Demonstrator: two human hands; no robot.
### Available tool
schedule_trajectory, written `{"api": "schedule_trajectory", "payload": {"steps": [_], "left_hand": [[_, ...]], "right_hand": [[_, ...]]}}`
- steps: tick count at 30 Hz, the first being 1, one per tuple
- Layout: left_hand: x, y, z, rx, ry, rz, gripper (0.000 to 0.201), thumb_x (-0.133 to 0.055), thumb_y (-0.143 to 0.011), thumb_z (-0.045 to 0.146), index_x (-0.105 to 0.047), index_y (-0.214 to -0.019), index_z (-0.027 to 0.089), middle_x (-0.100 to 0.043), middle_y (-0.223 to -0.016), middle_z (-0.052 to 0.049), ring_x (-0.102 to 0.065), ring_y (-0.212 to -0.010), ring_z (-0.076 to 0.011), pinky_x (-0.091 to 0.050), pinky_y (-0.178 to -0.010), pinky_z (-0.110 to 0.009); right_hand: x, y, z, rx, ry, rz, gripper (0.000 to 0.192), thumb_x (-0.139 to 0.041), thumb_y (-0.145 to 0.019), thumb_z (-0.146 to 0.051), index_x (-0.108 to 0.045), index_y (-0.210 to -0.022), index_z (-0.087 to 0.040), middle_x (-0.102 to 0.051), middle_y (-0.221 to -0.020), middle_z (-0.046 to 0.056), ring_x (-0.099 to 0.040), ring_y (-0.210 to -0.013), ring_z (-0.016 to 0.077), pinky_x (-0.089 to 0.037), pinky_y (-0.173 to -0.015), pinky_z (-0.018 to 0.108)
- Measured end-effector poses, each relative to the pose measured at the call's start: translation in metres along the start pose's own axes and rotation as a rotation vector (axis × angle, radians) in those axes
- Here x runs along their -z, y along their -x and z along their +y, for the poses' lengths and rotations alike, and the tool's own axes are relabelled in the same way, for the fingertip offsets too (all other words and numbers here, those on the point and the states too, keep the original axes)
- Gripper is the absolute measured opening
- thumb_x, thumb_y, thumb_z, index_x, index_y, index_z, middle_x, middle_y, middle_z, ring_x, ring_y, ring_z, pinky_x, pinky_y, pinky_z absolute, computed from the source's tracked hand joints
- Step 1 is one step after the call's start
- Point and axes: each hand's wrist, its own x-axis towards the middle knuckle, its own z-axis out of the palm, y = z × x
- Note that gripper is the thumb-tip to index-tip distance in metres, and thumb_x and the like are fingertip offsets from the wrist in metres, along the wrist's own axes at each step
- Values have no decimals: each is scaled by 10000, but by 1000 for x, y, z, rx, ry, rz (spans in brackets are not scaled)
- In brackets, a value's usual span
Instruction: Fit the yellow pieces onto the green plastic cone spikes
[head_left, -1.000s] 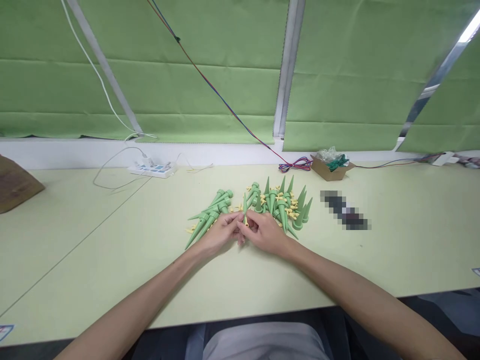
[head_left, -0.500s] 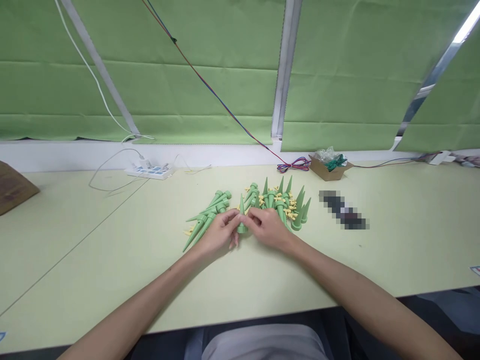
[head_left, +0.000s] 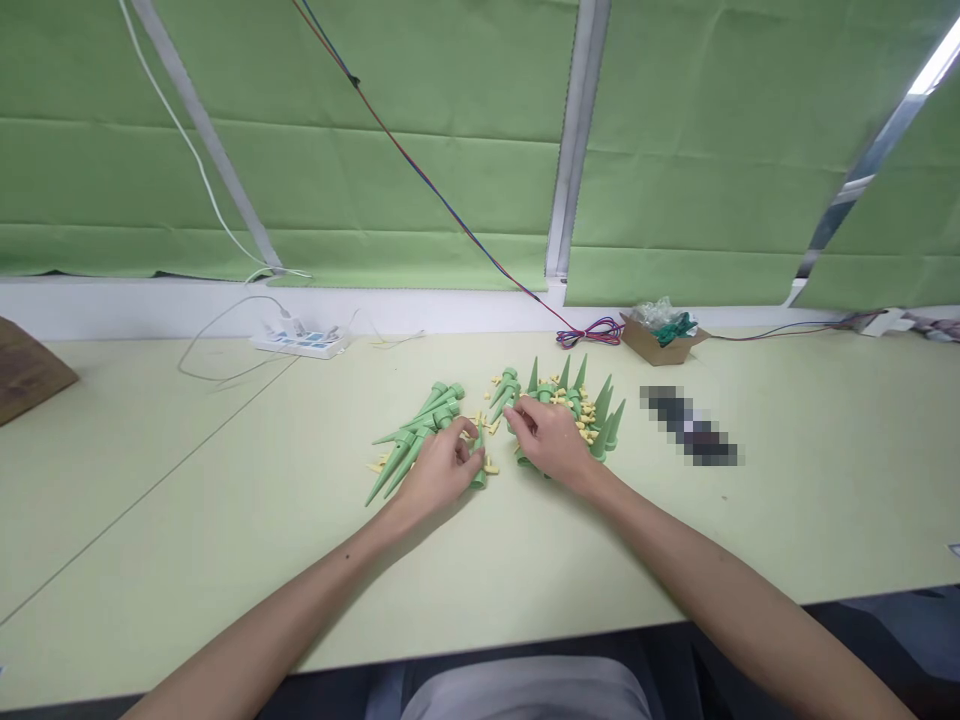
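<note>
My left hand (head_left: 444,465) is closed around a green cone-shaped plastic spike (head_left: 478,478), held point up between thumb and fingers just above the table. To its right, my right hand (head_left: 553,440) reaches over the near side of the right-hand pile with thumb and index finger pinched together. Whatever lies between those fingertips is too small to make out. Left of my left hand lies a group of green spikes (head_left: 405,460) with round caps. More green spikes (head_left: 604,400), several upright, stand around my right hand, with small yellow plastic pieces (head_left: 589,432) among them.
A pale table (head_left: 315,560) runs up to green blinds. At the back are a white power strip (head_left: 300,342), a coil of red and blue wire (head_left: 596,332) and a small cardboard box (head_left: 661,347) with plastic bags. A blurred dark object (head_left: 690,425) lies right of the spikes.
My hands have moved apart. My right hand has left the spike and shifted right to the pile. The spike stays in my left hand, slightly lower.
</note>
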Motion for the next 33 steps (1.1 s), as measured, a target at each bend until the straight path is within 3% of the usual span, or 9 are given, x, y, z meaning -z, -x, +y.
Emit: {"api": "schedule_trajectory", "payload": {"steps": [8, 13, 19, 33], "left_hand": [[-2, -3, -5, -61, -108, 42, 118, -483, -920, 268, -584, -908, 208, -562, -570, 37, -502, -536, -149, -325, -539, -272], [3, -1, 0, -83, -71, 93, 213, -485, -956, 365, -602, -863, 213, -526, -538, 38, -470, -500, -152, -293, -517, -279], [9, 0, 5, -63, -53, 167, 261, -500, -945, 394, -629, -814, 208, -531, -552, 29, -470, -513, -157, -314, -527, -276], [4, -2, 0, -140, -53, 134, 276, -500, -955, 388, -650, -821, 199, -473, -505, 43, -415, -484, -137, -291, -521, -273]], "right_hand": [[7, 2, -7, -13, 247, -151, 195, -517, -997, -292, -628, -879, -185, -675, -778, 31, -564, -672, 155, -270, -608, 273], [15, 4, -23, 54, 411, -259, 154, -587, -945, -316, -669, -955, -186, -692, -911, 78, -603, -901, 224, -309, -650, 302], [15, 6, -25, 88, 523, -393, 114, -606, -906, -245, -673, -930, -156, -690, -919, 118, -591, -978, 273, -399, -812, 362], [5, 10, -24, 107, 559, -446, 186, -532, -882, -79, -679, -976, -144, -690, -896, 125, -591, -980, 279, -406, -807, 359]]}}
